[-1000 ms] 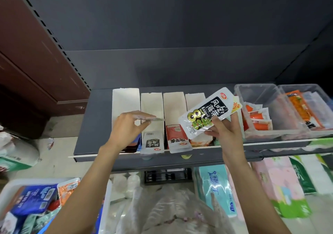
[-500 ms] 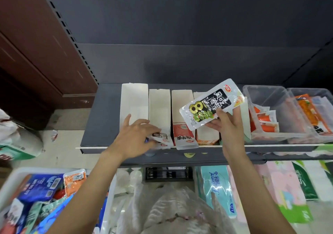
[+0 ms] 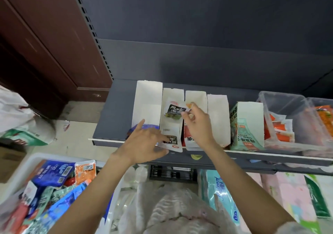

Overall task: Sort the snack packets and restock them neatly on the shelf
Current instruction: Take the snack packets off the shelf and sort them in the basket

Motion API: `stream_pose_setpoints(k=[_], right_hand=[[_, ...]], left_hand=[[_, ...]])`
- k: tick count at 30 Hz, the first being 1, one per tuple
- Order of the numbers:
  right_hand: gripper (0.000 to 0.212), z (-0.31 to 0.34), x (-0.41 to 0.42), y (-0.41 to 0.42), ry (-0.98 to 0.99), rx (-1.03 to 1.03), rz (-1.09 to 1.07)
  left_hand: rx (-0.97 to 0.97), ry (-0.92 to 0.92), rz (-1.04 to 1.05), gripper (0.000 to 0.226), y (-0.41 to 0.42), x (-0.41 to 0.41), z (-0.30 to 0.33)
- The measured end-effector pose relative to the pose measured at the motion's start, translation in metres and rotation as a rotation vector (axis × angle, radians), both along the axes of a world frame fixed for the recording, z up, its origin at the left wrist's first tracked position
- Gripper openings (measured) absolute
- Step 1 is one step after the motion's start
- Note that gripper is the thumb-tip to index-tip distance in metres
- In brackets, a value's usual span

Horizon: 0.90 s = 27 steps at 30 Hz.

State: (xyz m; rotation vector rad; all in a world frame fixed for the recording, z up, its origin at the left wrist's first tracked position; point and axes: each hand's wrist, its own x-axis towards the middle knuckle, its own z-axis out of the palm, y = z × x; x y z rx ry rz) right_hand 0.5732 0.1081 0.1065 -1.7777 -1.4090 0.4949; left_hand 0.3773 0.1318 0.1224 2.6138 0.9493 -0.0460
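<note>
The right hand (image 3: 197, 125) pinches a black-and-white snack packet (image 3: 173, 111) over the second white cardboard box (image 3: 172, 97). The left hand (image 3: 144, 143), fingers spread, touches that box's front.

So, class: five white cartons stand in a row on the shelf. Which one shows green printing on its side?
The rightmost carton, next to the clear plastic bin. Its side is pale green with printed text; the other four show plain white card.
</note>
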Motion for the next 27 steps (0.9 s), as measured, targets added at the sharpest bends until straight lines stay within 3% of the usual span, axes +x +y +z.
stream_pose_setpoints(k=[6, 13, 15, 19, 22, 24, 27], right_hand=[[0.016, -0.032, 0.000, -0.015, -0.480, 0.018, 0.170], [0.045, -0.027, 0.011, -0.033, -0.719, -0.284, 0.472], [0.046, -0.018, 0.014, -0.040, -0.661, -0.242, 0.499], [0.044, 0.013, 0.006, -0.060, -0.272, 0.000, 0.368], [0.039, 0.021, -0.035, -0.088, -0.177, 0.034, 0.493], [0.034, 0.011, -0.070, -0.106, -0.194, -0.078, 0.647], [0.025, -0.020, -0.122, -0.122, -0.178, -0.268, 0.794]], left_hand=[[0.196, -0.204, -0.022, 0.014, -0.002, -0.003, -0.011], [0.187, -0.433, 0.208, 0.022, -0.037, -0.008, -0.004], [0.201, -0.570, 0.368, 0.022, -0.055, -0.014, 0.004], [0.075, -0.908, 0.826, 0.017, -0.098, -0.033, 0.011], [-0.008, -1.207, 1.252, 0.019, -0.128, -0.064, -0.006], [-0.060, -1.209, 1.488, 0.017, -0.144, -0.102, -0.026], [-0.160, -0.980, 1.593, 0.005, -0.161, -0.168, -0.053]])
